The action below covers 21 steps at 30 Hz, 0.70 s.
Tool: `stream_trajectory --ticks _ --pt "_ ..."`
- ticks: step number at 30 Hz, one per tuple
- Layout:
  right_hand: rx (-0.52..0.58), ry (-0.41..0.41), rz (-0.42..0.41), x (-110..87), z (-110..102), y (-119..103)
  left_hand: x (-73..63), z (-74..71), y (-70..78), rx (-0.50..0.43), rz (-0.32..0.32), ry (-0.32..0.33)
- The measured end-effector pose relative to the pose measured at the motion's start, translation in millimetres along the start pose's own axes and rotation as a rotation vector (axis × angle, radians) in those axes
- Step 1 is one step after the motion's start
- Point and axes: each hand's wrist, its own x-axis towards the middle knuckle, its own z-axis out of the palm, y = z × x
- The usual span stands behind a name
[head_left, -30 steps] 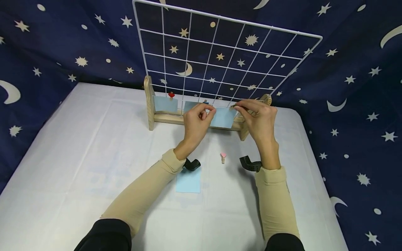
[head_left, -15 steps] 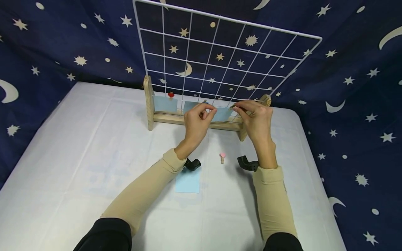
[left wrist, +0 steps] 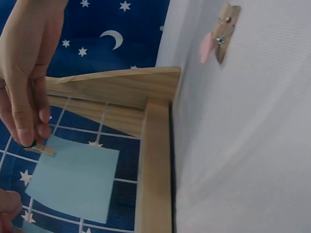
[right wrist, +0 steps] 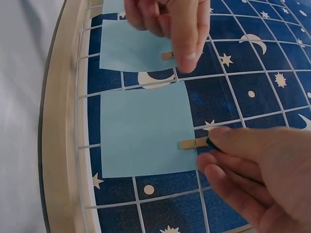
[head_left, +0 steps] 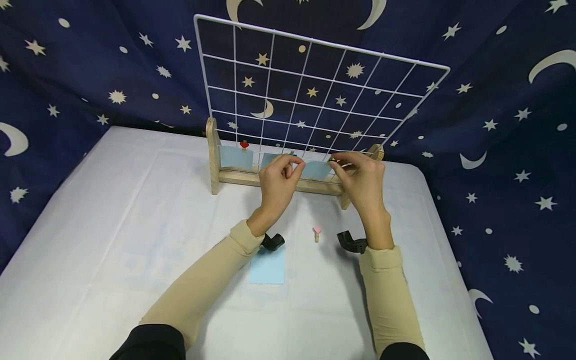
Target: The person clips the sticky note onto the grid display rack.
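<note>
My right hand [head_left: 362, 185] pinches the green-decorated end of a small wooden clothespin [right wrist: 193, 143]. The clothespin's jaws lie over the upper edge of a light blue paper square [right wrist: 146, 128], at a wire of the white grid rack [head_left: 315, 39]. My left hand [head_left: 276, 184] hovers by this paper's other upper corner, fingers curled, thumb and index tips close together, with no object showing between them. Beside its thumb, another clothespin [right wrist: 167, 56] clips a second blue paper [right wrist: 129, 46]. Farther left hangs a third blue paper [head_left: 236, 158] under a red-topped clothespin [head_left: 244, 144].
A wooden base [head_left: 238, 177] supports the grid on the white-covered table [head_left: 135, 240]. A pink heart clothespin [head_left: 317, 233] lies in front of it. Near my left wrist, a blue paper [head_left: 267, 267] lies flat. A starry dark blue cloth [head_left: 112, 70] hangs behind.
The lower edge of the paper under my right hand has swung up and back toward the grid. Both hands keep nearly the same place, and the head view has tilted slightly.
</note>
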Motion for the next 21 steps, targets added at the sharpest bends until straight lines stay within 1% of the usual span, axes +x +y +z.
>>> stream_trajectory --ticks 4,8,11,16,18,21 --pt "0.007 -0.006 0.016 -4.9 -2 -3 -3.8 -4.9 2.0 -0.010 0.024 0.012" --pt "-0.004 0.036 0.019 -4.0 -6 -7 -4.8 -9.0 1.6 -0.018 0.035 -0.002" --pt "-0.017 0.080 0.025 -3.0 -8 -8 -8.1 -13.3 0.1 -0.003 0.017 -0.053" --pt "-0.009 0.158 0.050 -10.2 -11 -6 -19.3 -23.2 -5.0 0.064 -0.037 -0.179" --pt "0.005 0.177 0.061 -15.2 -12 -6 -22.6 -27.5 -7.4 0.087 -0.062 -0.206" --pt "0.027 0.182 0.068 -23.7 -11 -6 -26.6 -33.2 -10.4 0.112 -0.098 -0.224"
